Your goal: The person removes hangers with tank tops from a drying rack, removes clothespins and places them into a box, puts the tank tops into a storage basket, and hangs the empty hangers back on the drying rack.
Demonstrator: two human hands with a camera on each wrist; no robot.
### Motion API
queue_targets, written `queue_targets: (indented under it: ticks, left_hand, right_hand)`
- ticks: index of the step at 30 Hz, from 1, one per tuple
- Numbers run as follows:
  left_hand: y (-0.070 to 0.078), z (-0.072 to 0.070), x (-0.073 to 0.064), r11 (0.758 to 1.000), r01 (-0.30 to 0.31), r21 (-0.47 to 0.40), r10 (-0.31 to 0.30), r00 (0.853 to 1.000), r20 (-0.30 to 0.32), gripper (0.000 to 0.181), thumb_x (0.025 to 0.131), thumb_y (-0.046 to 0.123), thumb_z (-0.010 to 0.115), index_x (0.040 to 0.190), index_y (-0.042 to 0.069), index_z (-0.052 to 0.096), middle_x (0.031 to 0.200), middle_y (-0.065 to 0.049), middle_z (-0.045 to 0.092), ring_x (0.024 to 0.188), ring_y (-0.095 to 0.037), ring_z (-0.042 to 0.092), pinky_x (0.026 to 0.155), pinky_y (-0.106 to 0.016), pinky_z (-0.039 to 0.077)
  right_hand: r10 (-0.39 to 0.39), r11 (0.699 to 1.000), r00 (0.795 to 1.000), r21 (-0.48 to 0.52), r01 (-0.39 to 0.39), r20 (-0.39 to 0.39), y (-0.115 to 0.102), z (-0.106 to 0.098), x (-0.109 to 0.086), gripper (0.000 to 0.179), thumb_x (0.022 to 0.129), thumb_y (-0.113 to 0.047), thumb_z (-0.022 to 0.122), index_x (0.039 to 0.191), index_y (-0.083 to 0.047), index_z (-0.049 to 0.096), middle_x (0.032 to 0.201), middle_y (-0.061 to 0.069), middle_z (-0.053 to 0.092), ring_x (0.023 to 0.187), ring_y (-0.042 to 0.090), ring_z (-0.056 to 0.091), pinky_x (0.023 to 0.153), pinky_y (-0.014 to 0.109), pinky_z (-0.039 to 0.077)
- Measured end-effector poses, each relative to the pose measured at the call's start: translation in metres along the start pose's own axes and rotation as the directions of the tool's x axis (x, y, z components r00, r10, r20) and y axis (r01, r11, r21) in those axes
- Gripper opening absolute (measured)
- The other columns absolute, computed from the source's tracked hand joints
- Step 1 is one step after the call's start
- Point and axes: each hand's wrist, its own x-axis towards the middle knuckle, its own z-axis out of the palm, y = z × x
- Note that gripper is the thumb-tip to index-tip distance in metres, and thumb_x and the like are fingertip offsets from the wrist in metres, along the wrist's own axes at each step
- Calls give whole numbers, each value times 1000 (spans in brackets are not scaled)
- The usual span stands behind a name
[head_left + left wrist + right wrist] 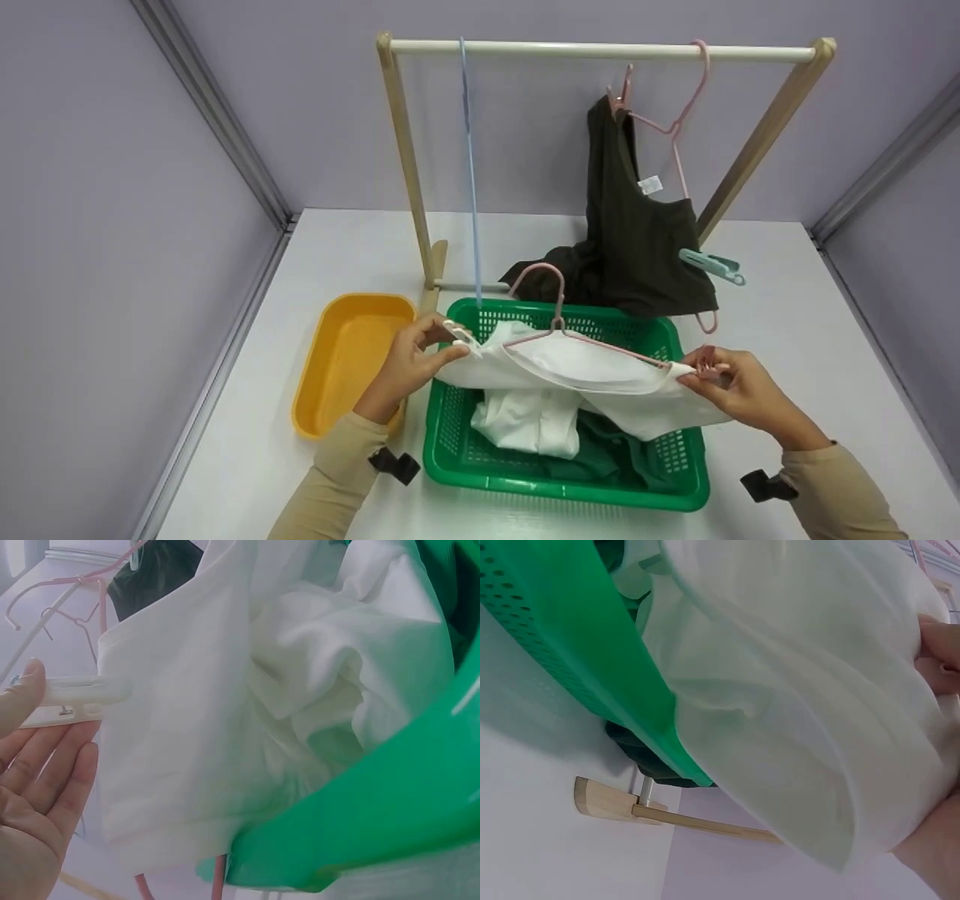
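A white garment point(517, 371) hangs on a pink hanger point(559, 300), held up between both hands over the green basket point(562, 491). At the garment's left shoulder, my left hand point(405, 364) pinches a white clothespin point(82, 694) between thumb and fingers; the clip's tip meets the cloth. Over on the other shoulder, my right hand point(750, 390) pinches a pink clothespin point(709, 364) at the hanger's end. The right wrist view shows the cloth draping over the basket's edge, with that clip hidden. Inside the basket lie crumpled white cloth point(525, 424) and dark green cloth point(592, 457).
Behind the basket stands a rack with a white bar point(555, 50). A blue hanger point(471, 150) and another pink hanger point(701, 75) hang from it, the latter with a dark garment point(645, 240) and a pale green clothespin point(712, 266). Left sits a yellow tray point(304, 397).
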Motion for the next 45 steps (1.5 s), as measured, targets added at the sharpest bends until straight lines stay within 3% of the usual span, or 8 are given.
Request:
queue_targets:
  ticks: [7,14,21,24,33,42,45]
  left_hand:
    - [3,-7,-1,1000,0,-1,0,999,-54,21,85,1,70,101,-3,59,99,-18,66,93,-4,65,91,-21,53]
    - [8,-12,-2,999,32,-20,-33,994,-101,24,84,1,71,104,-3,58,100,-6,66,94,-5,65,90,-21,54]
    - [12,-14,0,999,-49,7,49,991,-126,24,83,-3,69,103,-7,56,100,-20,64,94,-3,65,91,-17,53]
    - [13,-15,0,999,-50,12,51,991,-125,24,83,-3,70,102,-7,56,100,-21,65,94,-3,65,91,-17,53]
    - [13,-18,0,998,-60,-1,59,985,-162,21,85,-1,68,101,-6,57,98,4,68,93,-3,66,93,-19,53]
    - [12,-27,-1,996,-83,-14,79,976,-202,27,84,-6,67,106,-12,53,99,-2,63,95,-2,64,92,-16,53]
    - [10,-30,-1,999,-37,-35,27,973,-231,30,85,-5,67,109,-13,51,98,5,60,94,-2,62,90,-14,52]
  right_hand:
    - [-60,996,997,-62,58,-39,-1,6,-1,21,75,15,69,81,-4,62,86,-9,66,78,-9,55,71,1,48]
    - [-102,995,992,16,103,-72,-1,5,-2,27,71,23,65,82,-1,62,90,-22,62,78,-7,56,70,4,51]
    - [-99,994,993,29,101,-71,2,2,-4,25,72,22,64,82,-1,65,92,-26,60,79,-7,55,66,5,51]
    - [-93,995,993,19,95,-73,3,2,-4,25,72,22,65,82,-1,65,92,-27,59,80,-7,55,67,4,51]
    - [-93,995,993,16,94,-77,3,2,-4,24,72,21,65,83,-1,66,90,-23,61,80,-7,55,67,5,51]
    - [-57,998,994,23,59,-94,4,3,-4,22,73,21,65,86,2,64,92,-26,61,79,-8,57,66,5,51]
    - [-61,997,993,31,65,-102,6,3,-3,21,73,21,65,84,3,64,92,-26,61,78,-8,57,66,5,51]
